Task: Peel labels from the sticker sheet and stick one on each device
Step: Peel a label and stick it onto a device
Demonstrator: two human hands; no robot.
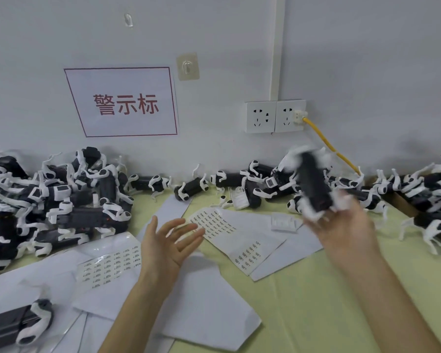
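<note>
My right hand [341,225] holds a black-and-white robot-dog device [313,184] upright above the table; both are blurred by motion. My left hand [168,240] hovers palm-up with fingers spread, holding nothing, just left of a sticker sheet [214,222] printed with rows of small labels. A second label sheet [110,263] lies to the left of that hand, and more labels [250,250] sit on a sheet further right.
Heaps of the same devices lie at the left [51,200], along the wall [227,182] and at the right [423,194]. One device [18,324] rests at the near left. Loose white paper [209,296] covers the yellow-green tabletop [316,301]. A yellow cable [329,143] runs from wall sockets.
</note>
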